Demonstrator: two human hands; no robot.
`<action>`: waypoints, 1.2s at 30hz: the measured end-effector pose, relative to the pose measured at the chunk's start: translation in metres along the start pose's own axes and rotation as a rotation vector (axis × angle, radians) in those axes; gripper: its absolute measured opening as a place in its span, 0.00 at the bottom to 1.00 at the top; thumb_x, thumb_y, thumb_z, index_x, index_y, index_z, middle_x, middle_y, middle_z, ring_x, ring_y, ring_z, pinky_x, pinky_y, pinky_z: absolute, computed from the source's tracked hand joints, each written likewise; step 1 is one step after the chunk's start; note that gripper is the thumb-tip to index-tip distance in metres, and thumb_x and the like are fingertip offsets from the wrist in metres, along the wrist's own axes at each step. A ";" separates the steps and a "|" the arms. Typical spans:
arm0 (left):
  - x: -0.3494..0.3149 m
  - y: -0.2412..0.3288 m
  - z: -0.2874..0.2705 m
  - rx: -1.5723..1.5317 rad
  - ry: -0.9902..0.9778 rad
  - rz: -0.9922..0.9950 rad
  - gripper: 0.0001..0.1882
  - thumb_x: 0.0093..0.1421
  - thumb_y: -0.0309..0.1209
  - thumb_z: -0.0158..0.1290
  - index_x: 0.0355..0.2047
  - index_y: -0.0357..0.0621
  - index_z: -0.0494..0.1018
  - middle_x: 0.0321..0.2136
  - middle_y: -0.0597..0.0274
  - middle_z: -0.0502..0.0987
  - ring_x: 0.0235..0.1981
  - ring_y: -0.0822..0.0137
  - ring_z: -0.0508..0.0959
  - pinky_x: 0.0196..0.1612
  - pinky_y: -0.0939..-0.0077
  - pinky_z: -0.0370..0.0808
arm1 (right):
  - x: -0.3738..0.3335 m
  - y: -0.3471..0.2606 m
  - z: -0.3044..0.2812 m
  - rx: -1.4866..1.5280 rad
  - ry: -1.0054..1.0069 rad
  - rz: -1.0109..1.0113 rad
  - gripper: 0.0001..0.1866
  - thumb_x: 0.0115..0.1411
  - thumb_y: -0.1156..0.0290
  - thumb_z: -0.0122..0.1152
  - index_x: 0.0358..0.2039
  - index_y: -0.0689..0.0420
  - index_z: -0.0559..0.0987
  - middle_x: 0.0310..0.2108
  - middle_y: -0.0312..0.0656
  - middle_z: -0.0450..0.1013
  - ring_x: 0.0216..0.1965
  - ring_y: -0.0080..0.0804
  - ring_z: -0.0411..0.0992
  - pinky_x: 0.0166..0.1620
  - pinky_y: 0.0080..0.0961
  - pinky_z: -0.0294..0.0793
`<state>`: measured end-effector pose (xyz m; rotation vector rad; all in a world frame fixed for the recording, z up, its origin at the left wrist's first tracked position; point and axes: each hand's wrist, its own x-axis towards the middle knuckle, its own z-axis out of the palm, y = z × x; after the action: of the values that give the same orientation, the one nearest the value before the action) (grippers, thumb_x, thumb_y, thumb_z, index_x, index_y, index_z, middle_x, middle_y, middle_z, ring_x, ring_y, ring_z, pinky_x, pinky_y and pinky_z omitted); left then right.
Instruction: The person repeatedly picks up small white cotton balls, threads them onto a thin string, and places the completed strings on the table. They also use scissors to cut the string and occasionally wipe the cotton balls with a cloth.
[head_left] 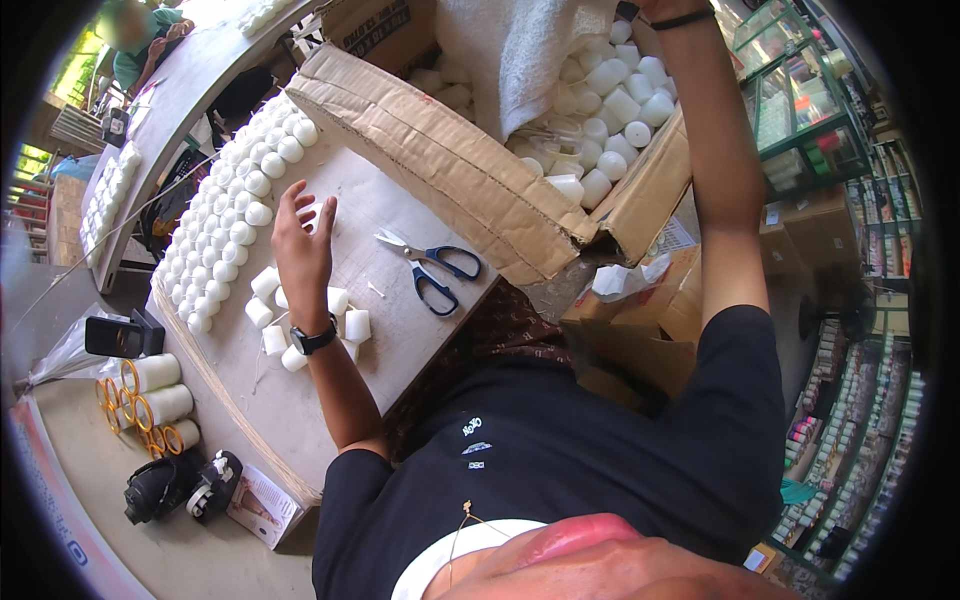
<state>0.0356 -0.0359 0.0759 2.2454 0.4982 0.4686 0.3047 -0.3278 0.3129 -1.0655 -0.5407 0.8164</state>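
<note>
Your left hand (303, 238) rests fingers spread and holding nothing on the grey board (400, 330) at centre left, a loose cluster of small white plastic caps (345, 325) lying around its wrist and the neat rows of white caps (235, 225) just to its left, running from upper right down to lower left. Your right arm reaches up to the top edge of the frame, where its hand is cut off, so I cannot tell its grip. Below that arm, the open brown cardboard box (450, 170) at upper centre holds many more white caps and a white cloth (510, 50); blue-handled scissors (432, 268) lie between the box and your left hand.
</note>
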 end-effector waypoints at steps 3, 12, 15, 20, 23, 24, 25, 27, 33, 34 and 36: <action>0.001 -0.001 0.000 -0.011 0.007 0.010 0.27 0.62 0.42 0.61 0.57 0.42 0.69 0.46 0.49 0.79 0.43 0.58 0.83 0.44 0.67 0.79 | 0.003 -0.008 -0.022 -0.018 0.055 -0.012 0.17 0.69 0.63 0.48 0.43 0.65 0.78 0.36 0.46 0.81 0.34 0.36 0.80 0.46 0.34 0.80; 0.001 0.005 -0.010 -0.015 0.017 0.036 0.28 0.62 0.42 0.61 0.57 0.42 0.69 0.46 0.49 0.79 0.43 0.58 0.82 0.45 0.66 0.79 | -0.018 -0.043 -0.123 -0.210 0.344 0.018 0.16 0.65 0.65 0.56 0.41 0.67 0.80 0.37 0.50 0.81 0.36 0.37 0.81 0.44 0.37 0.81; 0.001 0.005 -0.014 -0.030 0.026 0.035 0.27 0.62 0.41 0.60 0.57 0.41 0.69 0.46 0.49 0.79 0.43 0.58 0.82 0.45 0.66 0.79 | -0.036 -0.041 -0.202 -0.858 0.775 -0.085 0.12 0.63 0.69 0.56 0.40 0.62 0.81 0.38 0.49 0.81 0.37 0.41 0.81 0.43 0.40 0.81; 0.002 0.006 -0.019 -0.029 0.028 0.035 0.26 0.63 0.39 0.60 0.58 0.41 0.69 0.45 0.50 0.79 0.43 0.58 0.82 0.45 0.66 0.79 | -0.093 -0.049 -0.223 -1.840 1.223 0.055 0.12 0.61 0.71 0.54 0.42 0.55 0.83 0.38 0.48 0.81 0.38 0.45 0.80 0.42 0.43 0.79; 0.003 0.007 -0.023 -0.044 0.032 0.035 0.26 0.63 0.39 0.60 0.57 0.41 0.69 0.46 0.50 0.79 0.43 0.58 0.82 0.46 0.66 0.79 | -0.104 -0.047 -0.212 -2.186 1.400 0.130 0.13 0.59 0.71 0.55 0.42 0.55 0.83 0.39 0.48 0.81 0.39 0.45 0.80 0.43 0.42 0.79; 0.003 0.007 -0.025 -0.052 0.034 0.036 0.26 0.63 0.39 0.60 0.57 0.41 0.69 0.46 0.50 0.79 0.43 0.58 0.82 0.46 0.66 0.79 | -0.103 -0.046 -0.208 -2.205 1.419 0.165 0.13 0.58 0.70 0.57 0.42 0.56 0.83 0.39 0.48 0.80 0.39 0.45 0.79 0.43 0.41 0.78; 0.003 0.007 -0.026 -0.048 0.037 0.040 0.26 0.63 0.39 0.60 0.57 0.41 0.69 0.46 0.49 0.79 0.43 0.58 0.82 0.46 0.66 0.79 | -0.096 -0.046 -0.203 -2.209 1.416 0.208 0.13 0.57 0.70 0.58 0.42 0.57 0.83 0.39 0.48 0.80 0.40 0.44 0.79 0.43 0.40 0.78; 0.002 0.008 -0.028 -0.039 0.041 0.047 0.26 0.63 0.40 0.60 0.57 0.41 0.69 0.46 0.49 0.79 0.43 0.58 0.82 0.46 0.66 0.79 | -0.081 -0.036 -0.193 -2.160 1.353 0.348 0.14 0.56 0.68 0.60 0.41 0.58 0.83 0.40 0.48 0.80 0.41 0.43 0.79 0.44 0.39 0.78; 0.000 0.007 -0.043 -0.038 0.066 0.052 0.27 0.63 0.41 0.60 0.58 0.42 0.70 0.47 0.50 0.79 0.43 0.59 0.82 0.46 0.67 0.79 | -0.048 0.018 -0.181 -1.882 0.826 1.010 0.19 0.46 0.63 0.71 0.37 0.62 0.85 0.36 0.48 0.82 0.38 0.42 0.80 0.42 0.36 0.78; -0.001 0.006 -0.047 -0.033 0.077 0.039 0.27 0.63 0.41 0.60 0.58 0.42 0.70 0.46 0.50 0.79 0.43 0.59 0.82 0.46 0.67 0.79 | -0.044 0.024 -0.175 -1.955 0.711 1.141 0.21 0.45 0.62 0.73 0.38 0.62 0.85 0.39 0.48 0.81 0.40 0.42 0.80 0.44 0.36 0.79; -0.001 0.006 -0.051 -0.038 0.093 0.032 0.26 0.63 0.41 0.60 0.58 0.42 0.70 0.46 0.50 0.79 0.43 0.59 0.82 0.46 0.67 0.79 | -0.049 0.028 -0.165 -1.973 0.582 1.276 0.26 0.43 0.60 0.75 0.42 0.61 0.84 0.46 0.49 0.80 0.44 0.43 0.79 0.50 0.37 0.78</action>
<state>0.0114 -0.0089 0.1126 2.2056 0.4981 0.5963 0.3876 -0.4501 0.2210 -3.5355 0.1371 0.7558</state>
